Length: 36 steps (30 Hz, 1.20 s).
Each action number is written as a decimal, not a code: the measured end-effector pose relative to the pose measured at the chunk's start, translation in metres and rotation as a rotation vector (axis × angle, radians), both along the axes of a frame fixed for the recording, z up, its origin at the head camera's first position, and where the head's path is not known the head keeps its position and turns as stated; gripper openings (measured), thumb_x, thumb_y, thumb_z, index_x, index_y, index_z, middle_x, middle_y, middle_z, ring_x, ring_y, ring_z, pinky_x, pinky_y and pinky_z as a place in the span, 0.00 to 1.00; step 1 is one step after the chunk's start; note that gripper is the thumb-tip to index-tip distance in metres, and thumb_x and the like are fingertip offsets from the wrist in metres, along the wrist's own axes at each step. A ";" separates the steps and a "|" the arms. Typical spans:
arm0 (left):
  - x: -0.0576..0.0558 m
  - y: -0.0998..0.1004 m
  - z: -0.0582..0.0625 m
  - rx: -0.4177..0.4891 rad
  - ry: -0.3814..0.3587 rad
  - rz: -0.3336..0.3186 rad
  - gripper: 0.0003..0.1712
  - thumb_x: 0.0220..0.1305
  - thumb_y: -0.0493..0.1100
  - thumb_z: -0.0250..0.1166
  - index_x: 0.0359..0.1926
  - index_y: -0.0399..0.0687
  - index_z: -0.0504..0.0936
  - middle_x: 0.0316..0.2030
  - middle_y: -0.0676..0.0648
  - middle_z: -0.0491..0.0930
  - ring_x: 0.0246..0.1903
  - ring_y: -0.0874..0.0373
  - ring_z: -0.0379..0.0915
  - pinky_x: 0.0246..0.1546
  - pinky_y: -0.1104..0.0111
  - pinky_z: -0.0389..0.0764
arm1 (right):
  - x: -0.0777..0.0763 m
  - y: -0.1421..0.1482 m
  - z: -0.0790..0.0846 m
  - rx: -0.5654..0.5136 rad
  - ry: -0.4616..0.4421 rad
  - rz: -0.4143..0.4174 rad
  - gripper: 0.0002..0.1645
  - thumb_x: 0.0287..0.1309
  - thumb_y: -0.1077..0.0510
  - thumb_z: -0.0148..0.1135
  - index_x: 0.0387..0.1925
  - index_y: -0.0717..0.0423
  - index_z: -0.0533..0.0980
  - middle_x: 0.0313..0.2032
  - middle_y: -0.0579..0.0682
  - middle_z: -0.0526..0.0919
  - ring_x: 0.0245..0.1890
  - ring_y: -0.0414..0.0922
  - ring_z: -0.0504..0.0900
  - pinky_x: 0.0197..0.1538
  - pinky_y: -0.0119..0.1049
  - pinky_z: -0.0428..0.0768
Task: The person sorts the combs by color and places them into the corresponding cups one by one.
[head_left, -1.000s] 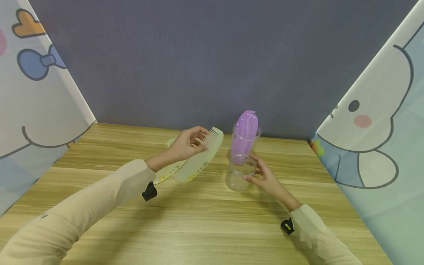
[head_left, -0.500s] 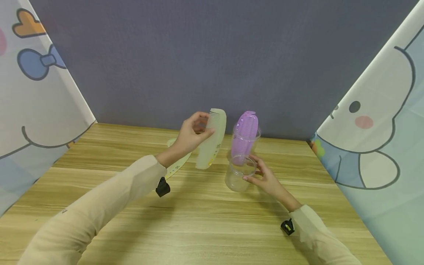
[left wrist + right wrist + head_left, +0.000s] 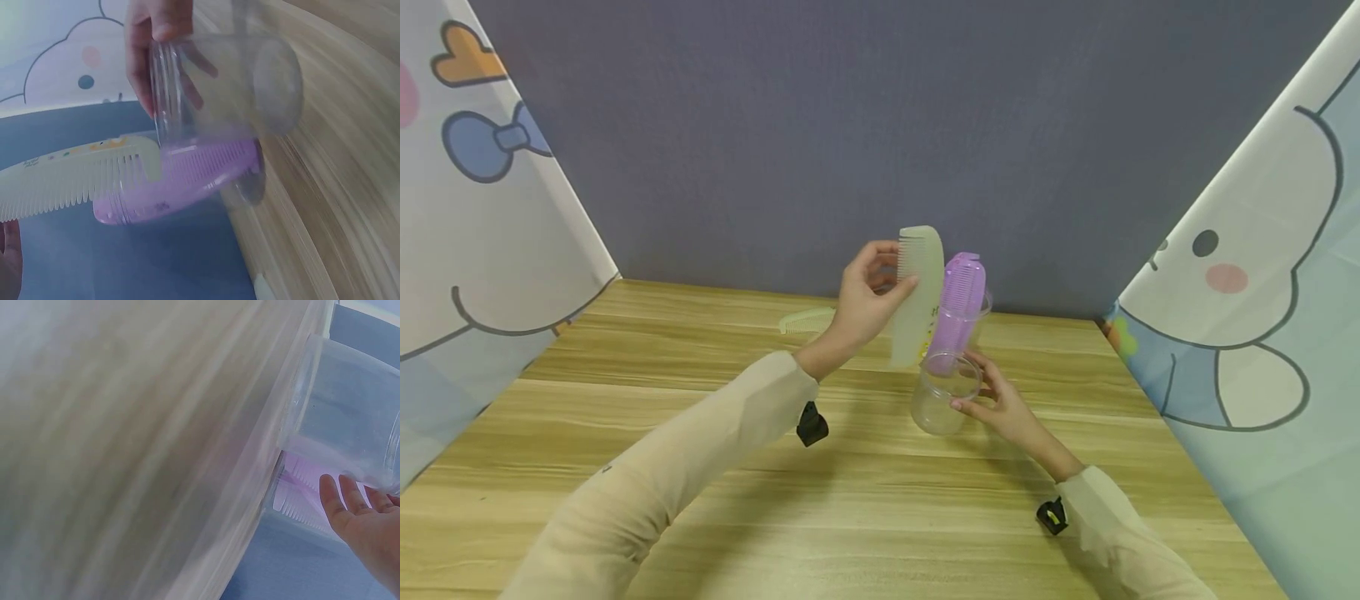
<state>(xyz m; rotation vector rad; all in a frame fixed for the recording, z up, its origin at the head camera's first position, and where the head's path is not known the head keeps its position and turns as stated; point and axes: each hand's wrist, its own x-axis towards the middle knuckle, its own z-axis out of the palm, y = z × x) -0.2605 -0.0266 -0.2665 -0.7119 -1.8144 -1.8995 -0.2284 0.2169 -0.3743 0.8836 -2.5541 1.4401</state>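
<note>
Pinching a pale comb (image 3: 922, 302), the left hand (image 3: 865, 298) (right hand (image 3: 1002, 404) gripping a clear cup (image 3: 938, 410))

cream long sleeves (image 3: 722, 437) | small dark mark (image 3: 607, 468), left | black wrist pieces (image 3: 812, 424)

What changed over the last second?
The pale comb in the left hand's grip moved right and up in the head view, toward the purple comb, and turned from slanted to nearly upright. The left arm now hides more of the other pale comb. Nothing newly grasped or released. Unchanged: right hand holding the front clear cup; purple comb in the rear clear cup.
</note>
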 end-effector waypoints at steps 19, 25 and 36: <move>0.014 0.035 -0.001 0.091 -0.029 -0.002 0.19 0.56 0.28 0.60 0.49 0.31 0.67 0.43 0.31 0.75 0.38 0.42 0.78 0.38 0.63 0.82 | 0.000 0.001 -0.001 0.008 -0.014 0.007 0.44 0.51 0.64 0.63 0.66 0.59 0.52 0.64 0.62 0.61 0.61 0.60 0.65 0.53 0.54 0.72; 0.003 0.041 -0.026 0.103 -0.059 -0.013 0.20 0.56 0.30 0.61 0.49 0.34 0.68 0.43 0.34 0.76 0.35 0.44 0.78 0.37 0.65 0.82 | 0.000 0.001 -0.001 0.016 -0.008 -0.008 0.45 0.51 0.64 0.64 0.66 0.62 0.51 0.62 0.64 0.63 0.60 0.61 0.66 0.53 0.50 0.74; 0.012 0.043 -0.046 0.072 -0.130 -0.055 0.20 0.56 0.28 0.60 0.49 0.31 0.66 0.44 0.32 0.74 0.39 0.42 0.77 0.38 0.63 0.82 | 0.001 0.001 0.000 -0.002 -0.036 -0.021 0.45 0.50 0.64 0.65 0.66 0.61 0.51 0.62 0.62 0.63 0.59 0.61 0.65 0.53 0.42 0.74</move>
